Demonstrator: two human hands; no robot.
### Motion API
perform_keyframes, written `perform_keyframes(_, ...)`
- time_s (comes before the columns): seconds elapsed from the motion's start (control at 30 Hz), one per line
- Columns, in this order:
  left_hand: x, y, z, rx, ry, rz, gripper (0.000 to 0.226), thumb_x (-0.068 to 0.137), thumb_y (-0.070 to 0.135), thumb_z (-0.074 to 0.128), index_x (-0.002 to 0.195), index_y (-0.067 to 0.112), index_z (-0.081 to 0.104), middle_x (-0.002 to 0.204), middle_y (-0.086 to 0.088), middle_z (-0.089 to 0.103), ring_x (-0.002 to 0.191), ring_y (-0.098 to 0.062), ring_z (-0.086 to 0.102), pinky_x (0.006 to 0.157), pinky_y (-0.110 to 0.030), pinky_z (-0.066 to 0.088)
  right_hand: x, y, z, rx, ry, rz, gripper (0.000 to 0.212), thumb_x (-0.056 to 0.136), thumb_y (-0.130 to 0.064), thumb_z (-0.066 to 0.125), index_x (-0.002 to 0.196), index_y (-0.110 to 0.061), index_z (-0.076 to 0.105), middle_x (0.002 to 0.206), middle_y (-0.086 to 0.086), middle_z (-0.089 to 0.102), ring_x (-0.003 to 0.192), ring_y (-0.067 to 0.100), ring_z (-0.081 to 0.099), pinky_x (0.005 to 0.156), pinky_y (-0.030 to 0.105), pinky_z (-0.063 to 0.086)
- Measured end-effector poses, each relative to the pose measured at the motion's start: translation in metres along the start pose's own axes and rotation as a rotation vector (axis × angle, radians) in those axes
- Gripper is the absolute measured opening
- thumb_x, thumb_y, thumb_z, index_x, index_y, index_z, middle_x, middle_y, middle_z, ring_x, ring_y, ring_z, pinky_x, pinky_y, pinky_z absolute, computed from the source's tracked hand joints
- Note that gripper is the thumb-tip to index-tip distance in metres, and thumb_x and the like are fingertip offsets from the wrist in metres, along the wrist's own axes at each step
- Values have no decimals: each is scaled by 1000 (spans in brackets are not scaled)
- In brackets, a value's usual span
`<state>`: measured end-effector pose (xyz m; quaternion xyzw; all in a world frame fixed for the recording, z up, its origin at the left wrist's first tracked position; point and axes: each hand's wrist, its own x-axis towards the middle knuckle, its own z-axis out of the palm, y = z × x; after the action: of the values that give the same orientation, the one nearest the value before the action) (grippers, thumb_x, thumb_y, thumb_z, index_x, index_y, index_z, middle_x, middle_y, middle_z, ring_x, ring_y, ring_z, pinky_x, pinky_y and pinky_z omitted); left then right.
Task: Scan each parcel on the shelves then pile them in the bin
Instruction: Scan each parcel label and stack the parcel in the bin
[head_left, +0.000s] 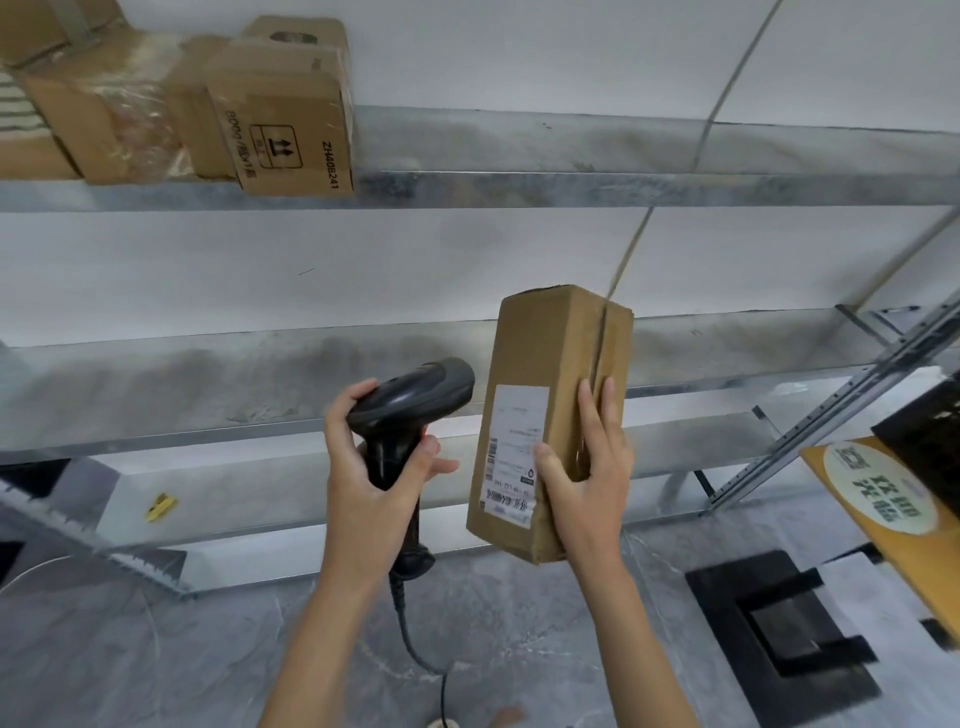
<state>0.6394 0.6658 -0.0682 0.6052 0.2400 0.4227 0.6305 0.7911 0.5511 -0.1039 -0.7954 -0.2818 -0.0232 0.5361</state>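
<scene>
Before two shelves (519, 189), left hand (363, 483) gripping one scanner (410, 410), right hand (587, 483) clasping one parcel (545, 374).

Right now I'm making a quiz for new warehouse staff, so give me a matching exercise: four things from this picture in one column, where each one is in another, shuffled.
Things:
1. scanner
2. labelled parcel
3. box with arrows printed on it
4. yellow scrap

Places:
A. on the top shelf, at the left
B. in the right hand
C. on the lowest shelf, at the left
D. in the left hand

Pairs: 1-D, 2-B, 3-A, 4-C
</scene>
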Motion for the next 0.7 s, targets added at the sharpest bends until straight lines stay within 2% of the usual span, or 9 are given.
perform_keyframes(0.07,0,-1,-6,54,1,9,63,91,13,72,124,59,45,119,10,66,76,-29,77,87,-37,61,8,-1,-2,78,20,0,75,77,-55,54,147,-56,26,160,-34,11,137,4,29,103,8,17)
perform_keyframes(0.17,-2,-4,-12,113,-15,28,69,93,4,70,122,61,43,113,26,63,69,-28,75,79,-24,60,19,-4,-1,156,38,-7,74,78,-53,55,147,-56,28,161,-30,14,140,-4,25,105,9,19)
perform_keyframes(0.23,-5,-7,-15,137,-20,26,72,93,1,70,122,61,43,111,23,64,67,-29,73,73,-22,59,26,-6,-1,181,53,-26,74,79,-51,56,147,-54,29,162,-29,15,141,-6,24,109,15,22)
perform_keyframes(0.3,-9,-9,-17,154,-23,22,72,92,1,70,122,61,44,109,18,65,66,-29,72,71,-22,59,32,-7,0,191,72,-43,75,79,-49,56,149,-49,31,163,-25,17,143,-4,25,115,26,25)
perform_keyframes(0.37,-13,-10,-18,168,-27,24,74,91,1,71,122,62,44,108,20,65,66,-28,71,70,-21,58,37,-8,0,212,86,-50,75,79,-48,57,149,-47,33,164,-22,18,143,-2,26,117,31,26)
perform_keyframes(0.57,-20,-15,-14,186,-54,6,73,91,2,72,120,63,45,106,20,66,61,-25,68,66,-23,58,48,-13,6,234,124,-76,73,80,-45,56,149,-47,32,164,-22,18,140,-10,24,114,26,24)
perform_keyframes(0.7,-18,-17,-16,192,-41,13,72,91,4,73,119,63,45,101,18,68,60,-23,67,64,-20,56,53,-14,11,247,121,-87,76,80,-45,57,152,-41,33,164,-21,18,142,-7,24,115,28,24)
